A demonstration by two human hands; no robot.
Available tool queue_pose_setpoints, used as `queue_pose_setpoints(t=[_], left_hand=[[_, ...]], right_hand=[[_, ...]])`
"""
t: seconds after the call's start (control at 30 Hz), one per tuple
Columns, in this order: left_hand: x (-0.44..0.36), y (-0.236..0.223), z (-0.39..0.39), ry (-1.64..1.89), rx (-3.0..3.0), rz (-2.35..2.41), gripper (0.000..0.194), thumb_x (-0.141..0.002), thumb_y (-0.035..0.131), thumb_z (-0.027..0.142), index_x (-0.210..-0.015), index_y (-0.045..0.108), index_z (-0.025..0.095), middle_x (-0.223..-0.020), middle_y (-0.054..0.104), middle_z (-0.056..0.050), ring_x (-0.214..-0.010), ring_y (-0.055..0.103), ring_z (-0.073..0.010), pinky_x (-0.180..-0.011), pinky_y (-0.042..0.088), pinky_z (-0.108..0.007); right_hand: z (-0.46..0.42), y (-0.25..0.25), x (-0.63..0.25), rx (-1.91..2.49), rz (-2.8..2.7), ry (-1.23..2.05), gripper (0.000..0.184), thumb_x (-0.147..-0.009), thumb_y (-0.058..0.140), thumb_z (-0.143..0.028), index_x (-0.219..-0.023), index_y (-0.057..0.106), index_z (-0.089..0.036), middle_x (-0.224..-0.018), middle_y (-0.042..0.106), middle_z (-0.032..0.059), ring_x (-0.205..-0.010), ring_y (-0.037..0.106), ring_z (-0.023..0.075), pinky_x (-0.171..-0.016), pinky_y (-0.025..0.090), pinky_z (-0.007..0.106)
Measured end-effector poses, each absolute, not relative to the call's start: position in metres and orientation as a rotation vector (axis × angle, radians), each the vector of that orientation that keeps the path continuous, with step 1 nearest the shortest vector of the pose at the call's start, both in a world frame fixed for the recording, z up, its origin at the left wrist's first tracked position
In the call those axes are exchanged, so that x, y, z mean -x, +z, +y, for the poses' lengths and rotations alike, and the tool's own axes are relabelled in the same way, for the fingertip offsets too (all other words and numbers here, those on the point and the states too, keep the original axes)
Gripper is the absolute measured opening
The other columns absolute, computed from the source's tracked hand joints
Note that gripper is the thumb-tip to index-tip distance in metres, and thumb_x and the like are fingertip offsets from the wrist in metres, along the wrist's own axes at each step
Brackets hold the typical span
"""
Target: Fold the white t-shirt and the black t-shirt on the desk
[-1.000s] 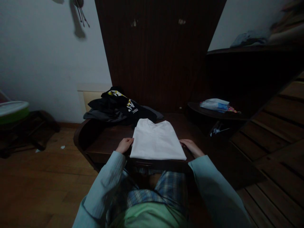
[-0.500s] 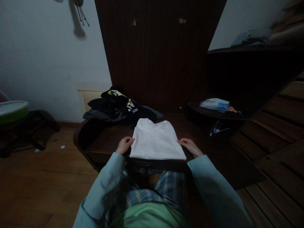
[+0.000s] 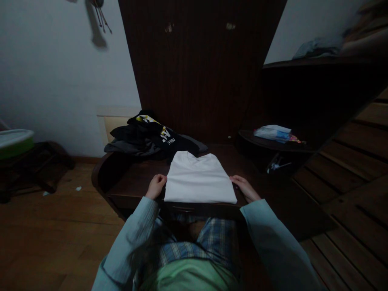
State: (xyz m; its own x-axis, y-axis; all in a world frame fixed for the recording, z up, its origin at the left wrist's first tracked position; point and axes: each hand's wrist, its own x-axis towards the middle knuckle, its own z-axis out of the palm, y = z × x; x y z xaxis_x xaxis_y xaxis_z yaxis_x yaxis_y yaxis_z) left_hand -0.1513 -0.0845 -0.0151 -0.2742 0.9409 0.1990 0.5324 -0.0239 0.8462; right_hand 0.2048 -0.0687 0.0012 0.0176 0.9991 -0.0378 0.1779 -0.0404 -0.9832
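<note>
A white T-shirt [image 3: 198,184] lies folded into a neat block at the front edge of the dark wooden dresser top [image 3: 130,182], its collar toward the back. My left hand [image 3: 156,186] pinches the shirt's left side edge between thumb and fingers. On the opposite side, my right hand [image 3: 243,187] grips the right edge with its fingertips. The cloth between them looks pulled taut, with faint creases running across the middle.
Behind the shirt on the left lies a heap of dark clothes [image 3: 142,139] with white and yellow print. A plastic packet [image 3: 274,132] sits on a low curved shelf at right. A green-and-white tub [image 3: 16,143] stands far left, and slatted wood [image 3: 351,161] rises at right.
Both hands moved inward onto the shirt's sides, then drew slightly apart with its edges. The cloth now looks flatter and stretched sideways. The view has shifted a little.
</note>
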Motion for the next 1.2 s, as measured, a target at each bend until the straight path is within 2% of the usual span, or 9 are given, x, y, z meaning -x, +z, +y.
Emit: queue_pose_setpoints(t=[0.27,0.4,0.57,0.7,0.87,1.07,1.2], left_hand=[[0.156,-0.006,-0.096,1.059,-1.536,1.602,0.04,-0.066,0.049,0.052,-0.065,0.061,0.014,-0.064,0.058,-0.002,-0.067,0.053,-0.0164,-0.061,0.039,-0.025],[0.159,-0.001,-0.104,0.97,-1.612,1.491,0.042,-0.067,0.049,0.053,-0.069,0.063,0.014,-0.069,0.057,-0.003,-0.069,0.053,-0.0161,-0.063,0.04,-0.026],[0.161,0.002,-0.105,0.936,-1.666,1.407,0.041,-0.065,0.052,0.053,-0.069,0.064,0.014,-0.071,0.056,-0.003,-0.072,0.053,-0.0163,-0.069,0.041,-0.027],[0.162,0.002,-0.103,0.9,-1.683,1.393,0.041,-0.064,0.054,0.053,-0.068,0.064,0.014,-0.071,0.056,-0.003,-0.072,0.053,-0.0166,-0.07,0.041,-0.028],[0.161,0.001,-0.103,0.896,-1.665,1.429,0.043,-0.064,0.051,0.056,-0.061,0.061,0.014,-0.065,0.053,-0.001,-0.067,0.05,-0.0148,-0.063,0.04,-0.026],[0.158,0.006,-0.105,0.906,-1.642,1.425,0.042,-0.064,0.052,0.055,-0.059,0.059,0.014,-0.064,0.051,0.0,-0.064,0.049,-0.0133,-0.061,0.039,-0.024],[0.157,0.006,-0.106,0.899,-1.643,1.451,0.041,-0.062,0.052,0.055,-0.058,0.057,0.014,-0.062,0.05,0.001,-0.062,0.048,-0.0126,-0.057,0.037,-0.023]], right_hand=[[-0.074,0.004,-0.21,1.33,-1.462,1.211,0.041,-0.056,0.06,-0.058,-0.054,0.052,-0.018,-0.052,0.044,-0.0039,-0.053,0.039,0.0109,-0.053,0.029,0.025],[-0.075,0.007,-0.223,1.283,-1.585,1.326,0.039,-0.055,0.063,-0.055,-0.065,0.06,-0.016,-0.059,0.053,-0.0012,-0.06,0.046,0.0137,-0.06,0.034,0.027],[-0.075,0.01,-0.23,1.285,-1.671,1.407,0.041,-0.053,0.066,-0.052,-0.075,0.064,-0.017,-0.077,0.062,0.0028,-0.077,0.054,0.0202,-0.075,0.037,0.032],[-0.076,0.013,-0.226,1.29,-1.711,1.384,0.042,-0.051,0.067,-0.054,-0.069,0.063,-0.017,-0.074,0.061,0.0019,-0.076,0.053,0.0197,-0.077,0.036,0.032],[-0.077,0.012,-0.225,1.209,-1.715,1.395,0.041,-0.062,0.057,-0.057,-0.054,0.054,-0.017,-0.057,0.051,-0.0023,-0.061,0.047,0.0142,-0.068,0.037,0.029],[-0.078,0.012,-0.22,1.327,-1.649,1.371,0.043,-0.052,0.065,-0.057,-0.066,0.06,-0.016,-0.069,0.058,0.0007,-0.071,0.051,0.0178,-0.073,0.036,0.031],[-0.08,0.014,-0.215,1.386,-1.629,1.318,0.044,-0.049,0.065,-0.058,-0.064,0.059,-0.017,-0.068,0.058,0.0007,-0.073,0.051,0.019,-0.075,0.035,0.032]])
